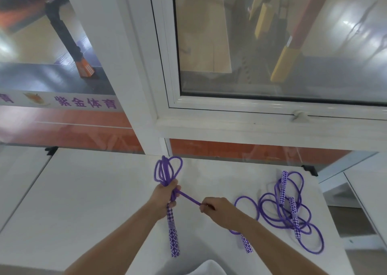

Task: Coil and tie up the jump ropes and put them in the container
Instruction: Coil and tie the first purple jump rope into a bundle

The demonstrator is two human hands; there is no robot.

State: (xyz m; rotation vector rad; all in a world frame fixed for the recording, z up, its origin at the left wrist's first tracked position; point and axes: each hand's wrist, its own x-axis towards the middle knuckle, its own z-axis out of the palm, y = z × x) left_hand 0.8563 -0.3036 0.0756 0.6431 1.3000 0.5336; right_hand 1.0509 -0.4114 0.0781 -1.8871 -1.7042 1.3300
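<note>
Step in hand: tying off the first purple jump rope (167,171). Left hand (164,199) grips the bundled coils in a fist above the white surface (94,201); loops fan out above the fist, and a purple-and-white patterned handle (172,232) hangs below it. Right hand (217,209) pinches the free strand (189,199), drawn taut from the bundle; at least one turn appears wrapped round the coils at the fist.

Judgement: wrap is begun, knot not yet finished. Next move likely calls for carrying the strand round the bundle again and tucking it through, keeping tension so the coils do not spring loose.

Loose rope (291,211), same colour and handle pattern, lies uncoiled on the surface to the right, just beyond the right hand. Whether it is one rope or more, cannot tell. Container is not in view.
</note>
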